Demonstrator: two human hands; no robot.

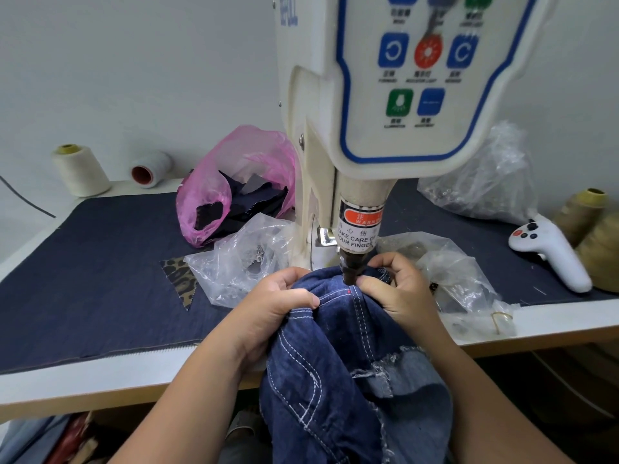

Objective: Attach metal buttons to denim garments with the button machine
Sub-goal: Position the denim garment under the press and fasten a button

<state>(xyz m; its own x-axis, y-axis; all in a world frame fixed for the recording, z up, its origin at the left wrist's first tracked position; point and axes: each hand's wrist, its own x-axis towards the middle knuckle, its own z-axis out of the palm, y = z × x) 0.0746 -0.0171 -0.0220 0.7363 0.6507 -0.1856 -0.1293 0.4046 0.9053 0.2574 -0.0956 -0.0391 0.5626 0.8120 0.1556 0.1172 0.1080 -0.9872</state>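
Note:
A dark blue denim garment (341, 380) with white stitching hangs over the table's front edge, its top bunched under the button machine's punch (350, 269). The cream machine head (402, 95) with a blue-edged control panel towers above. My left hand (278, 306) grips the denim on the left of the punch, thumb on top of a seam. My right hand (398, 289) pinches the fabric on the right, fingertips close to the punch tip. A small red mark (349, 291) shows on the denim just below the punch. No button is visible.
Dark cloth covers the table (100, 279). A pink bag (234, 182) of fabric scraps and clear bags (241, 259) lie left of the machine. More clear bags (455, 272) lie right. A white handheld controller (549, 252), thread cones (80, 170) and brownish cones (589, 222) stand around.

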